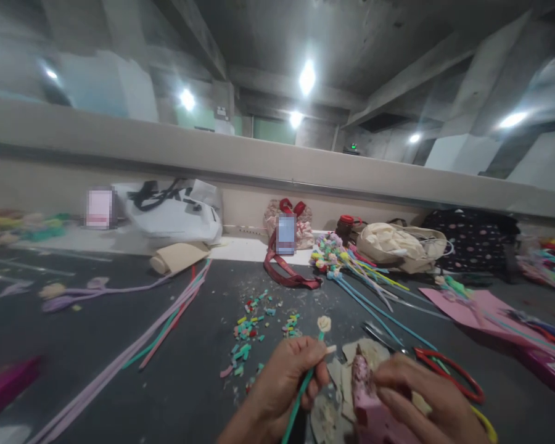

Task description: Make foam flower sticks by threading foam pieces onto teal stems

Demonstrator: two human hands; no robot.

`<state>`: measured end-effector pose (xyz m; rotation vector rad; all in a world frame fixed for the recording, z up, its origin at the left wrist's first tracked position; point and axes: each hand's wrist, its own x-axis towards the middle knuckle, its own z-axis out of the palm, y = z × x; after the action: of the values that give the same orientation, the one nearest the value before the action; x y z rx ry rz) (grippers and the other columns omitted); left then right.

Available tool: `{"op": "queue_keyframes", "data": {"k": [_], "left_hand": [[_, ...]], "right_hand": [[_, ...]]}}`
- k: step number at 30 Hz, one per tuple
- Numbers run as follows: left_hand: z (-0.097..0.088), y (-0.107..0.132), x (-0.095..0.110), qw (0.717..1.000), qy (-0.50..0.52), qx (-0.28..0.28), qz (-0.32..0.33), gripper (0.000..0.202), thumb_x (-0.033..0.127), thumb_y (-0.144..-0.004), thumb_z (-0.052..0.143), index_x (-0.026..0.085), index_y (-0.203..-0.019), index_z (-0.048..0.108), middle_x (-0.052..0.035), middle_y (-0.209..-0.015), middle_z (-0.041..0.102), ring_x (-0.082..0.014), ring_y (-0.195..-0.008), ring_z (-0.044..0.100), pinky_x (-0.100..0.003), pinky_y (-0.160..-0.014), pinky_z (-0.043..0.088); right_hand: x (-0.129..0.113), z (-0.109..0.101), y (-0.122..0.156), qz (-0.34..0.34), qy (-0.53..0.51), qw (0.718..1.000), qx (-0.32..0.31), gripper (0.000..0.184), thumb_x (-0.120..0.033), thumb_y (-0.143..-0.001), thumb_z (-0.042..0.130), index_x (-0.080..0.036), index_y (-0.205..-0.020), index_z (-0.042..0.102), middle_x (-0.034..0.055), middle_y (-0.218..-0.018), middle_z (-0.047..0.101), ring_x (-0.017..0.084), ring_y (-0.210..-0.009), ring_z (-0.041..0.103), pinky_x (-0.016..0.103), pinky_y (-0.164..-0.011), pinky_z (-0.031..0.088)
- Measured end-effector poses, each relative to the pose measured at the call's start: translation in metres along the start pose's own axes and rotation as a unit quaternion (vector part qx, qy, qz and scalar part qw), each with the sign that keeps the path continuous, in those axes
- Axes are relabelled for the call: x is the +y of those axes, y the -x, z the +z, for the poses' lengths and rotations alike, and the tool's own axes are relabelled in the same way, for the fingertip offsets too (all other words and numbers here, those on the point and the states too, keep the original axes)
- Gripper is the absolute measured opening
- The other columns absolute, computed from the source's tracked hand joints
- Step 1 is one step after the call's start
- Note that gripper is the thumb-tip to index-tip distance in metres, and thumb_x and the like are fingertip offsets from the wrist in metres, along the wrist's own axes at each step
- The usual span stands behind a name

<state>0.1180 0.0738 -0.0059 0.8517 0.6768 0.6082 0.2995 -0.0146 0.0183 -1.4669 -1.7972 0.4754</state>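
Note:
My left hand (296,373) is closed around a green fuzzy stem (300,401), held upright at a slant. At its top sits a small cream rose (324,324). A short pale strip (330,349) sticks out by the fingertips of the same hand. My right hand (428,398) has its fingers curled together close beside a pink hot glue gun (374,413). The gun's brown-stained nozzle points away from me. Whether those fingertips grip the gun or pinch something small is hidden. Under the gun lie glue-crusted cream scraps (346,394).
Cut bits (245,333) litter the dark table. Scissors (453,373) with red handles lie right of the gun. Lilac stems (152,333) stretch leftward; a flower bunch (330,253), pink sheet (472,308), white bag (176,213) and cloth bag (393,243) lie further back.

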Motion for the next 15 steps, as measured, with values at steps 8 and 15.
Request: {"op": "queue_keyframes", "data": {"k": [8,15], "left_hand": [[0.008,0.005,-0.002,0.997,-0.057,0.012,0.05,0.03,0.041,-0.063,0.059,0.015,-0.056,0.048,0.004,-0.04,0.052,-0.0015,-0.027,0.033,-0.015,-0.03,0.019],[0.008,0.007,-0.002,0.998,-0.041,-0.033,0.035,0.03,0.042,-0.067,0.057,0.015,-0.056,0.047,0.0034,-0.041,0.052,-0.0017,-0.027,0.033,-0.014,-0.03,0.019]], "right_hand": [[-0.007,0.034,-0.041,0.172,-0.287,0.941,-0.044,0.016,-0.03,-0.067,0.062,-0.014,-0.068,0.06,-0.0054,-0.049,0.052,0.006,-0.042,0.044,0.016,-0.042,0.033],[-0.004,0.038,-0.034,0.203,-0.371,0.905,-0.039,0.02,-0.03,-0.067,0.064,-0.014,-0.063,0.052,-0.007,-0.044,0.047,0.004,-0.037,0.04,0.014,-0.039,0.031]]}}
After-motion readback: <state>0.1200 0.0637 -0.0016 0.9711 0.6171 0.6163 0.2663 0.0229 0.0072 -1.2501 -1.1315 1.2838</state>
